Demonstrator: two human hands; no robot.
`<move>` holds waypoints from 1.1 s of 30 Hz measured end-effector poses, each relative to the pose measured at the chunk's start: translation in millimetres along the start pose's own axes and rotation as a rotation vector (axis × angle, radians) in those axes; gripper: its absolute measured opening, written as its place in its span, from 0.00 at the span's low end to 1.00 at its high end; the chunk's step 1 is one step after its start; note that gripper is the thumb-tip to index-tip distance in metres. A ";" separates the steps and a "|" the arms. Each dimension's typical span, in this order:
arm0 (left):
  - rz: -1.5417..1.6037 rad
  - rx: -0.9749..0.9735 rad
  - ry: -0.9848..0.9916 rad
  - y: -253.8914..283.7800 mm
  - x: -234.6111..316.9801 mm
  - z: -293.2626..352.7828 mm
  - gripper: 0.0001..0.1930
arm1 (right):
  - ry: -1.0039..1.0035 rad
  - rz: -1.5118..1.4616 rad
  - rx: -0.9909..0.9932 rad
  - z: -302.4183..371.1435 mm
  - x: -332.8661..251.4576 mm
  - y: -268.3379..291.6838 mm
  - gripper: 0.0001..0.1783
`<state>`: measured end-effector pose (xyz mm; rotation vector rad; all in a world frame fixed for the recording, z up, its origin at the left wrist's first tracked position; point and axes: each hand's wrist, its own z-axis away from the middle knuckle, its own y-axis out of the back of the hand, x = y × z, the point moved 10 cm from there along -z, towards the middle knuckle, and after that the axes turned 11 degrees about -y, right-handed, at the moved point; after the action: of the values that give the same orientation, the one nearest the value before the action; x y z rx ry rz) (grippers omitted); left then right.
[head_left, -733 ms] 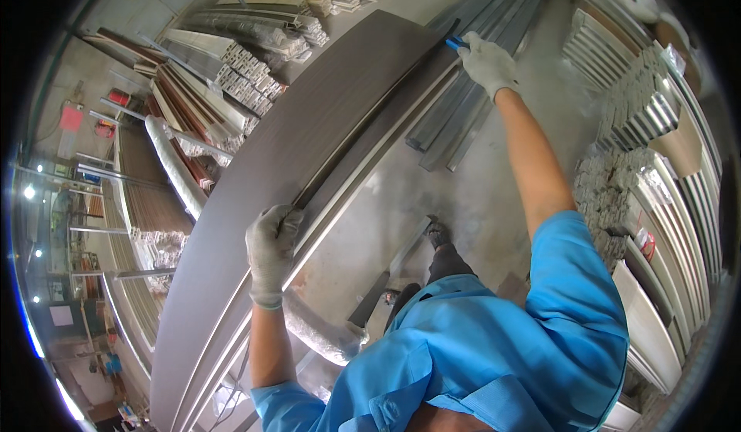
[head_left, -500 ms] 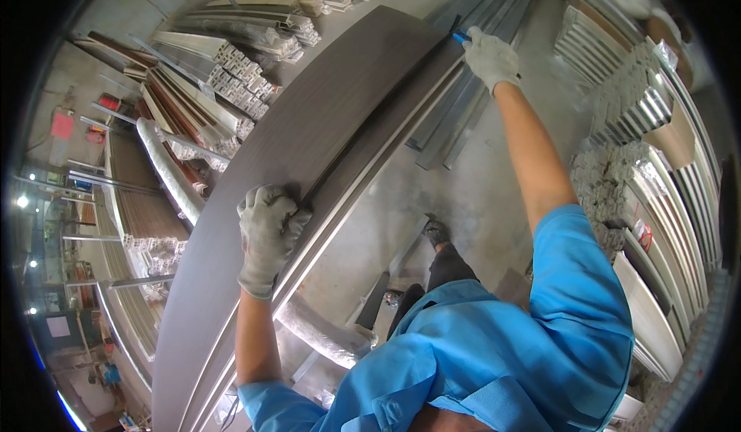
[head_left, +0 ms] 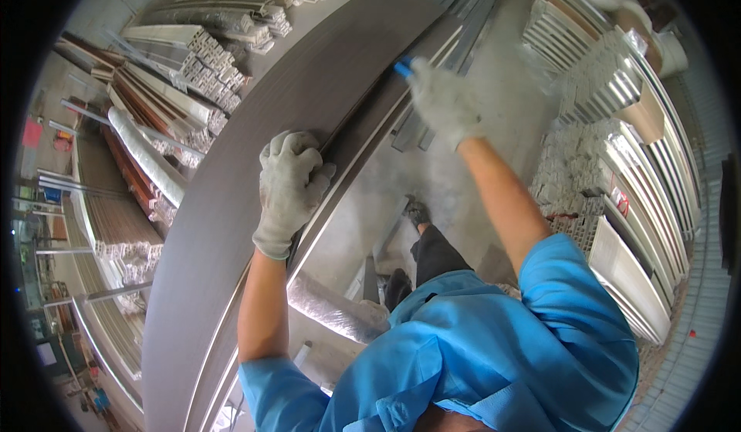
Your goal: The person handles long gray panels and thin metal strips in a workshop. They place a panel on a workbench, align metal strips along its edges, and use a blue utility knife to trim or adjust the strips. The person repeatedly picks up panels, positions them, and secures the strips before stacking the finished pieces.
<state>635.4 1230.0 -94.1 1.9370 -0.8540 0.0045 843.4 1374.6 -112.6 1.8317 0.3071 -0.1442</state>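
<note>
Your left hand [head_left: 292,189], in a pale work glove, rests on the wide dark panel [head_left: 309,84] close to its right-hand side; its fingers are curled inward beside the narrow dark strip [head_left: 382,111], though whether they grip anything is hard to tell from this angle. Your right hand [head_left: 446,101], gloved likewise, is closed around a blue tool [head_left: 403,67]; the blue end pokes out ahead of the fingers, over the narrow strip near the far end of the panel, and the hand itself looks slightly blurred.

The panel stretches in front of you from the lower left to the top, bowed by the lens, with the narrow strip running lengthwise along its right side; beyond your right hand, long grey bars [head_left: 480,16] lie on the floor [head_left: 513,104]; nearer to you, below the strip, is a plastic-wrapped roll [head_left: 340,312]; stacked pale profiles [head_left: 208,69] stand off to your left, and another stack of profiles [head_left: 575,166] is to your right, well apart from both hands.
</note>
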 end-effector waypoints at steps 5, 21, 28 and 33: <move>-0.102 0.035 -0.046 3.4 8.7 0.3 0.07 | 0.103 -0.190 -0.053 16.9 -1.6 7.0 0.16; 0.450 -0.031 0.127 3.4 48.6 11.3 0.09 | -0.332 0.095 -0.054 -127.8 106.4 -8.7 0.20; 1.303 -0.069 0.943 -12.6 39.6 110.0 0.15 | -0.371 0.131 -0.077 -127.1 104.7 -14.4 0.23; 0.768 -0.033 0.368 8.4 81.1 83.2 0.13 | -0.393 0.124 -0.067 -128.2 105.0 -14.2 0.23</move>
<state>663.2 1117.2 -102.6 1.4072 -1.2692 0.7691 932.2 1515.2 -116.7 1.7067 -0.0761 -0.3961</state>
